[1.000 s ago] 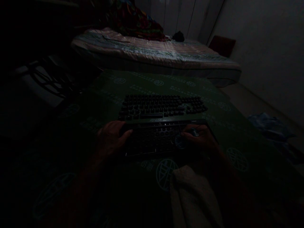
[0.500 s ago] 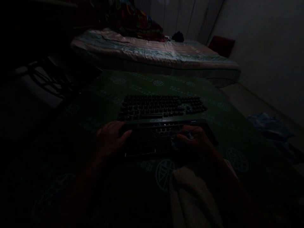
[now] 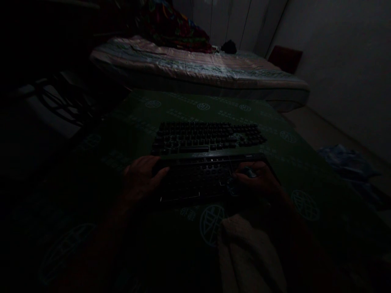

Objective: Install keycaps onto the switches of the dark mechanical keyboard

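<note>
A dark keyboard base [image 3: 189,185], with its keycaps off over much of it, lies before me in dim light. My left hand [image 3: 143,177] grips its left end, thumb on the top face and the other fingers at the edge. Over the right part of the base, my right hand [image 3: 255,177] is closed round a small bluish, crumpled-looking object [image 3: 233,187]; its kind is too dark to make out. Behind the base, loose black keycaps [image 3: 195,136] are laid out in keyboard order, the green surface showing between them.
A green printed sheet [image 3: 122,122] covers the table. A beige cloth [image 3: 247,252] lies at the near side, by my right forearm. Beyond the table stands a bed [image 3: 198,69] with a colourful blanket [image 3: 180,30]. Bluish fabric [image 3: 348,162] lies to the right, lower down.
My right hand has moved a little to the right along the keyboard base with the bluish object. My left hand has stayed at the left end.
</note>
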`<state>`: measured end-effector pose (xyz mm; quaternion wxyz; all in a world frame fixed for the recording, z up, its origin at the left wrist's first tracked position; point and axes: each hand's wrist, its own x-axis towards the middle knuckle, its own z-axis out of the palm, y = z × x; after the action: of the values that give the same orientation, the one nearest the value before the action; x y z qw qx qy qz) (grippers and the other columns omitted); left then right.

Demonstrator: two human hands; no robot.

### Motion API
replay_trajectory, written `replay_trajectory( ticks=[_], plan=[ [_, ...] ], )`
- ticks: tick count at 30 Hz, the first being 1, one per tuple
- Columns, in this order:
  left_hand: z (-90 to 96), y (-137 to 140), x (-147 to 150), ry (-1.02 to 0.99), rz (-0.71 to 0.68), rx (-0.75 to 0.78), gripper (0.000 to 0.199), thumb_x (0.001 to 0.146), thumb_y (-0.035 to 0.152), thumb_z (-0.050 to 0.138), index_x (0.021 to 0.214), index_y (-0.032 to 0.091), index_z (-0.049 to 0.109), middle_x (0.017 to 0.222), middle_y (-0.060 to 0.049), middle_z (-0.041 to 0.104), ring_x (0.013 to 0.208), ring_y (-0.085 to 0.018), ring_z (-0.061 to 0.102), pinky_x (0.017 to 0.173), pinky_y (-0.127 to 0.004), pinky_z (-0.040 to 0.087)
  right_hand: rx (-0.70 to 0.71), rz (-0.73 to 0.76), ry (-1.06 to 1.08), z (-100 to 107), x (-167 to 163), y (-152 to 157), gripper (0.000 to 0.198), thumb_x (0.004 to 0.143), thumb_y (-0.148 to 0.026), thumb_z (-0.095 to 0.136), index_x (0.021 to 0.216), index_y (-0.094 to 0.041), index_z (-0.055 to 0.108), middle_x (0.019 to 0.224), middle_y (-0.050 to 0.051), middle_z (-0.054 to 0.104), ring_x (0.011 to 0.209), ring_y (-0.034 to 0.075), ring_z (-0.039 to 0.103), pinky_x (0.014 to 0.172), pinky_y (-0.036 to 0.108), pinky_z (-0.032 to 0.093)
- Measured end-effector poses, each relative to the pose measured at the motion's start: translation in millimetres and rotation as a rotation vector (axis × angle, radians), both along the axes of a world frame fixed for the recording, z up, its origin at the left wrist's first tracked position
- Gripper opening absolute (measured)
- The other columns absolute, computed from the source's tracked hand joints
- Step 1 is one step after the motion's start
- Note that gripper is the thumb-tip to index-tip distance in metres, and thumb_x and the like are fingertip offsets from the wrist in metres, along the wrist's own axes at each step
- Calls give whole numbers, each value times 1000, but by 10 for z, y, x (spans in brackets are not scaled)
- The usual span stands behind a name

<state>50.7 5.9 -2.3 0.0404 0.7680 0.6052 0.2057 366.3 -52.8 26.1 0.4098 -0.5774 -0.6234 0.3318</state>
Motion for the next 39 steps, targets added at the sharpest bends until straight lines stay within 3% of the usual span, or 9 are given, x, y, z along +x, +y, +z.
replay_trajectory(
  ticks=[4, 12, 18, 24, 29, 39],
  plan=[
    [14, -4, 3, 16, 9, -5, 46, 81, 55, 40, 106, 21, 58, 119, -14, 62, 119, -33, 51, 99, -52, 41, 52, -60, -41, -5, -6, 21, 20, 67, -36, 65, 64, -16, 66, 58, 2, 61, 53, 12, 51, 51, 24, 40],
    [-12, 24, -15, 10, 9, -10, 46, 79, 54, 42, 105, 20, 59, 119, -14, 62, 119, -34, 52, 98, -53, 41, -90, 48, 85, 40, 11, -27, 23, 64, -37, 68, 60, -16, 64, 51, -1, 55, 46, 9, 45, 45, 22, 36],
    [0, 30, -1, 15, 13, -8, 48, 80, 54, 41, 106, 18, 59, 119, -16, 62, 118, -34, 52, 99, -53, 41, -68, 118, 47, 20, -4, -22, 20, 66, -34, 67, 61, -15, 67, 57, 1, 60, 52, 10, 50, 49, 22, 39],
    [-1, 14, -1, 13, 17, -12, 47, 80, 54, 41, 107, 19, 58, 120, -14, 62, 118, -33, 53, 99, -53, 41, -86, 9, 39, 32, 85, -1, 23, 64, -37, 68, 60, -15, 66, 51, -1, 56, 46, 9, 46, 45, 21, 36],
    [-26, 30, -24, 17, 17, -8, 47, 80, 54, 41, 106, 19, 58, 119, -15, 62, 119, -34, 52, 98, -55, 41, -43, 90, 34, 44, 16, -9, 20, 65, -35, 68, 62, -15, 68, 57, 0, 60, 52, 10, 52, 50, 22, 40],
    [-21, 29, 2, 15, 21, 1, 47, 80, 55, 41, 105, 19, 59, 118, -15, 62, 118, -33, 53, 99, -52, 41, 26, -354, 39, -16, 224, 107, 33, 62, -47, 71, 65, -15, 68, 56, 3, 61, 50, 12, 52, 43, 22, 37]
  ],
)
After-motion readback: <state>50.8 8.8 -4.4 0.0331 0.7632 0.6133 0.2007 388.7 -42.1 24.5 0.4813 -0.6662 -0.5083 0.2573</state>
